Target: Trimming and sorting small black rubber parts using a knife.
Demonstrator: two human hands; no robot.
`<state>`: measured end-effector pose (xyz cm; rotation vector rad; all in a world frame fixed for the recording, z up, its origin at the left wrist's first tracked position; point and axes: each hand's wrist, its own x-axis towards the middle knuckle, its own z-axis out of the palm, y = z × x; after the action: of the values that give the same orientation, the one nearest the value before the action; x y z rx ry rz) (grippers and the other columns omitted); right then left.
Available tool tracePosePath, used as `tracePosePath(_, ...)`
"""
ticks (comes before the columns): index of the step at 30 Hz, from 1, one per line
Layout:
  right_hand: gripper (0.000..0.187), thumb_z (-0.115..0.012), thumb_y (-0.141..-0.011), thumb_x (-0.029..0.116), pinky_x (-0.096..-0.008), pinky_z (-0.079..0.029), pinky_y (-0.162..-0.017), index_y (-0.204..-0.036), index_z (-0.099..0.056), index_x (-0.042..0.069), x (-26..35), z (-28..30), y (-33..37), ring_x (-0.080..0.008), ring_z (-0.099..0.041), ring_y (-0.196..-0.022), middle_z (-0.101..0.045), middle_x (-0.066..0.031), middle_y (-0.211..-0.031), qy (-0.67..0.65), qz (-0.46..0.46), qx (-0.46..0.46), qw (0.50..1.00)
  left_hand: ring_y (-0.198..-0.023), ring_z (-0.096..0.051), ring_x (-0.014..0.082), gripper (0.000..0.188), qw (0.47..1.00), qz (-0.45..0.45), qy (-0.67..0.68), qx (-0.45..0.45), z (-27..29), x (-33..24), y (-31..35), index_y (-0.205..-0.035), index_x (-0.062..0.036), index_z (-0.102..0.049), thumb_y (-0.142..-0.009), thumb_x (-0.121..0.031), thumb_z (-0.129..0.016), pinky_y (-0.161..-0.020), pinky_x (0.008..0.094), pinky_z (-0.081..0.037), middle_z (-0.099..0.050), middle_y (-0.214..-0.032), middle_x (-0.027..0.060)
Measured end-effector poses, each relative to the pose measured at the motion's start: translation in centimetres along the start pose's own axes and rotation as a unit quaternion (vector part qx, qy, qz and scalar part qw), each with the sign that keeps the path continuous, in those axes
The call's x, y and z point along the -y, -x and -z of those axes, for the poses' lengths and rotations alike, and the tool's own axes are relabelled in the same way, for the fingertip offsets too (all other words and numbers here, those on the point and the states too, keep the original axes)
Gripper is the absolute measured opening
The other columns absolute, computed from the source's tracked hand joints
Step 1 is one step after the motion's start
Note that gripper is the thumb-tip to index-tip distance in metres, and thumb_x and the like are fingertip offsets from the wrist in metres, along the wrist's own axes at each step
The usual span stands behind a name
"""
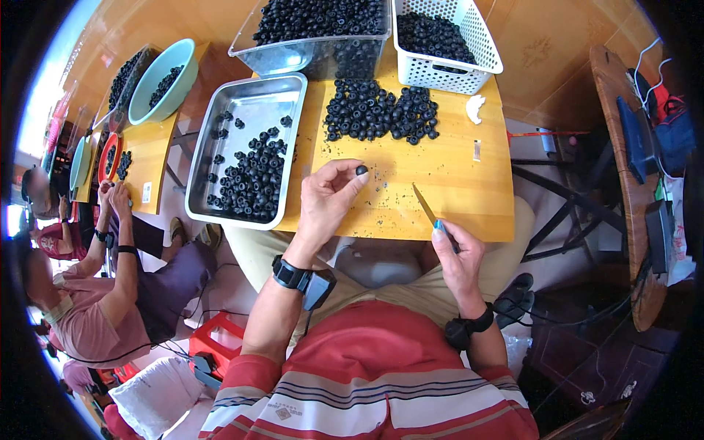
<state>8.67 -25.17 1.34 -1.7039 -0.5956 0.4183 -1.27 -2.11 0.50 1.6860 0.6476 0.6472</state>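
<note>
Between thumb and fingertips, my left hand [325,205] pinches a small round black part [361,169] above the wooden table [473,198]. My right hand [462,264] is closed round the handle of a thin-bladed knife [424,204], its blade pointing up and left over the table's near edge. Small black crumbs lie on the wood between the hands. Beyond them is a pile of black ring-shaped parts [378,110]. Left of my left hand, a metal tray [198,158] holds many more such parts, gathered mostly in its near half.
At the back stand a clear plastic bin [323,55] and a white perforated basket [447,77], both holding black parts. A white scrap [475,108] lies at right. Leftward, a co-worker [95,308] sits by another table with a light-green bowl [180,92]. A brown board [623,147] stands right.
</note>
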Motion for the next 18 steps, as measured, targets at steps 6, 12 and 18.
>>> tracePosePath(6, 0.032, -0.071, -0.093, 0.022, -0.0219, -0.044, -0.061, -0.108, -0.069, -0.006, 0.3, -0.9, -0.2, -0.0053, -0.052, -0.068, -0.062, 0.0004, -0.075, -0.006, 0.024, 0.022, 0.999, -0.085, -0.067, 0.0107, 0.029, 0.97, 0.025, 0.234, 0.061, -0.3, 1.2, 1.4, -0.124, 0.0003, -0.065, -0.095, -0.004, -0.064, -0.081, 0.0246, -0.055, -0.071, -0.091, 0.0062)
tracePosePath(12, 0.032, -0.071, -0.093, 0.024, -0.0231, -0.044, -0.061, -0.107, -0.069, -0.005, 1.0, -1.4, -0.2, -0.0058, -0.052, -0.068, -0.063, -0.0005, -0.076, 0.001, 0.012, 0.055, 0.998, -0.09, -0.07, 0.0173, 0.034, 0.892, 0.128, 0.428, 0.07, -0.3, 0.0, 2.4, -0.13, -0.0003, -0.059, -0.097, -0.008, -0.061, -0.085, 0.0294, -0.058, -0.071, -0.1, 0.0096)
tracePosePath(18, 0.031, -0.071, -0.093, 0.023, -0.0234, -0.044, -0.06, -0.106, -0.069, -0.005, 1.1, -1.6, -0.2, -0.0064, -0.052, -0.067, -0.064, -0.0017, -0.076, 0.008, 0.017, 0.052, 0.998, -0.096, -0.069, 0.0187, 0.035, 0.875, 0.138, 0.459, 0.075, -0.3, 0.0, 2.7, -0.131, -0.0001, -0.058, -0.097, -0.007, -0.061, -0.088, 0.0313, -0.059, -0.069, -0.107, 0.0104)
